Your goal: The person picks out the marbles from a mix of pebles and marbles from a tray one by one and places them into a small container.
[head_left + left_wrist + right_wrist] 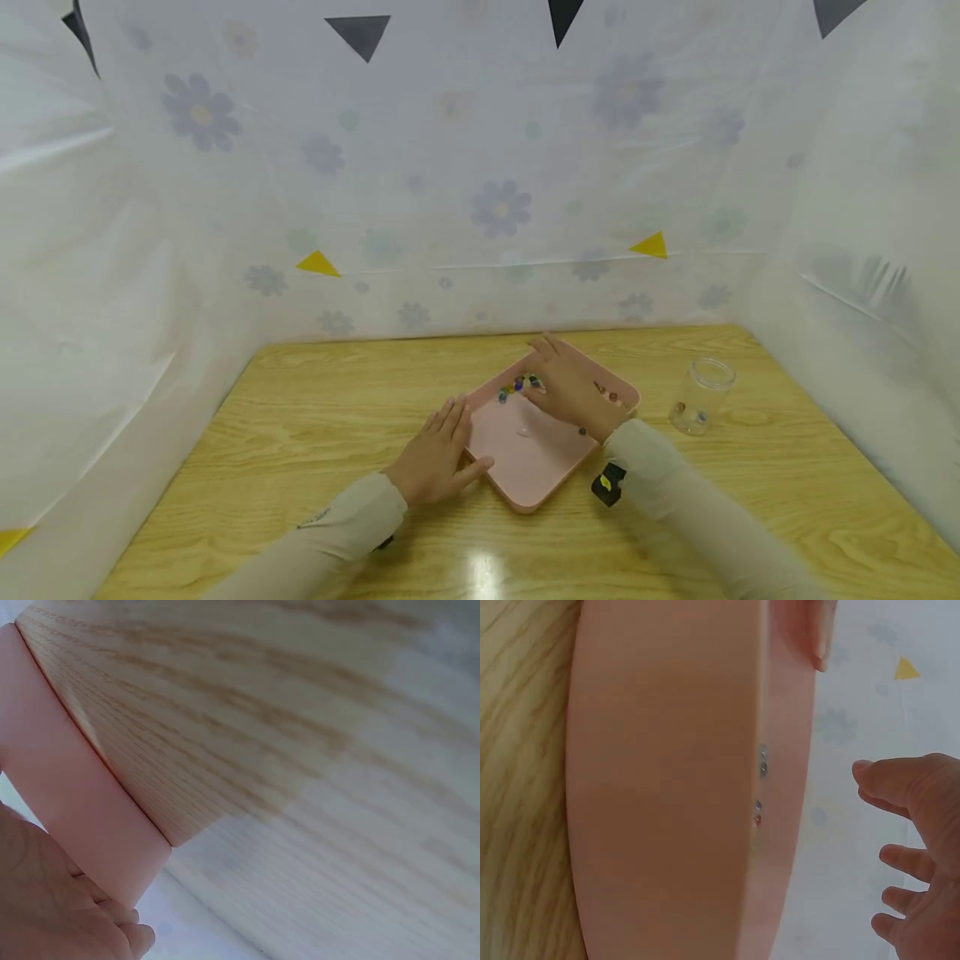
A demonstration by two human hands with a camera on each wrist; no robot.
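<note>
On a wood-grain table (315,433) walled by pale sheeting, a person in light sleeves (348,521) works over a rectangular pink tray (532,471) set at an angle, one corner pointing toward the wearer. The left hand (435,458) lies at the tray's left corner, its fingers straight and grasping nothing, its thumb stretched out to the near-left rim. The right hand (564,387) hovers over the far part of the tray with fingers apart and released; the right wrist view shows nothing held between them.

Inside the tray, a cluster of colorful marbles (518,385) gathers along the far-left wall, just beside the right hand's thumb. A few brownish marbles (613,397) sit by the far-right wall, and a single dark marble (582,431) rests near the right wrist. To the right of the tray, apart from it, a clear open jar (701,396) stands upright with marbles at its bottom. Behind the table hangs a flower-printed sheet (420,217) marked with yellow triangles (318,264) and dark ones above.
</note>
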